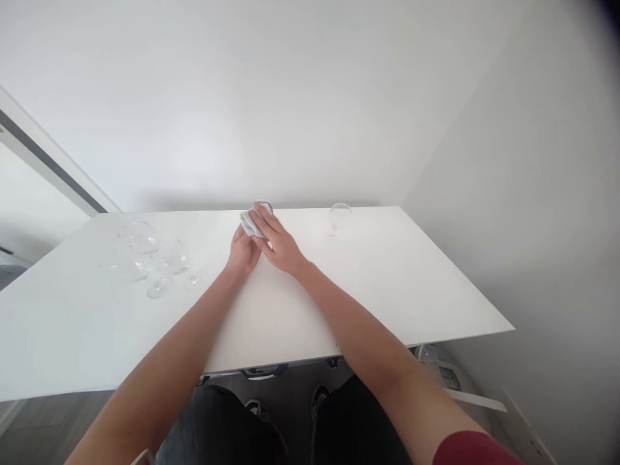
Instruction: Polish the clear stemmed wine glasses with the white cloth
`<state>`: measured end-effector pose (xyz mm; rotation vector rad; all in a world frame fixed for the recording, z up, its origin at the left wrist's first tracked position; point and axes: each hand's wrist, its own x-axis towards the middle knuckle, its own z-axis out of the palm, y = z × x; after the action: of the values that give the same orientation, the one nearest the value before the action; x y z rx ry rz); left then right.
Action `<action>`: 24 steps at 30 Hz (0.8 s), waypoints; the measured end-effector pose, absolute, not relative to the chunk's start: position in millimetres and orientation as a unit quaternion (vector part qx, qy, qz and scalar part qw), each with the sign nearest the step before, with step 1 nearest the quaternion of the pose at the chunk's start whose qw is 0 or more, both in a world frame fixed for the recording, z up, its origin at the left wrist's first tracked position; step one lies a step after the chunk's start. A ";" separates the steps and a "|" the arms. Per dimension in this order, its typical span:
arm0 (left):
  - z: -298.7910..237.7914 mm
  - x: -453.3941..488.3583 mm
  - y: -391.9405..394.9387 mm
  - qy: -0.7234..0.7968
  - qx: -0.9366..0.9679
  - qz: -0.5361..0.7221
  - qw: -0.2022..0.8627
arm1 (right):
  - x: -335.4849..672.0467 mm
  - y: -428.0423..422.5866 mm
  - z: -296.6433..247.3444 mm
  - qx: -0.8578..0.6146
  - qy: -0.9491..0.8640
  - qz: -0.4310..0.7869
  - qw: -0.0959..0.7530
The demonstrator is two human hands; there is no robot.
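Both my hands meet near the far edge of a white table point(387, 284). My right hand point(278, 242) presses a folded white cloth point(249, 223) against a clear glass point(265, 206), of which only the rim shows behind the fingers. My left hand point(242, 252) lies just beneath, fingers curled around the lower part of that glass; its grip is largely hidden. A clear stemmed glass point(339, 216) stands upright a hand's width to the right.
Several clear glasses point(145, 255) sit clustered on the table's left part, some lying on their sides. White walls close in behind and on the right. My knees and shoes show under the table's near edge.
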<state>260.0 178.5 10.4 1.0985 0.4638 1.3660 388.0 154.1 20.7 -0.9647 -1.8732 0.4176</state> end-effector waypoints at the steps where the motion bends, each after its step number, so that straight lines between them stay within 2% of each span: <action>1: 11.3 259.7 177.9 0.199 0.481 0.592 0.615 | 389.0 153.9 21.8 -0.399 -0.760 0.177 0.482; 5: 13.3 259.8 178.3 0.193 0.488 0.569 0.633 | 391.7 153.4 25.1 -0.446 -0.681 0.233 0.532; 9: 13.2 261.9 178.8 0.195 0.452 0.589 0.640 | 389.0 152.4 24.8 -0.383 -0.755 0.189 0.497; 14: 10.9 260.9 179.4 0.175 0.471 0.552 0.666 | 378.8 152.1 20.0 -0.448 -0.689 0.217 0.528; 16: 9.4 257.8 183.0 0.176 0.465 0.582 0.643 | 377.1 152.4 17.4 -0.410 -0.713 0.218 0.526; 18: 8.3 253.6 187.7 0.182 0.434 0.632 0.616 | 378.1 154.2 14.7 -0.413 -0.678 0.227 0.563; 21: 7.9 247.7 192.3 0.189 0.395 0.683 0.585 | 381.0 160.2 10.2 -0.509 -0.487 0.303 0.642; 24: 8.7 244.9 191.7 0.186 0.397 0.694 0.571 | 379.5 166.0 7.3 -0.503 -0.336 0.476 0.639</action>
<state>244.9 191.7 8.7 0.9313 0.4353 1.6293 379.5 166.0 7.3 -1.1484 -0.7658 1.0856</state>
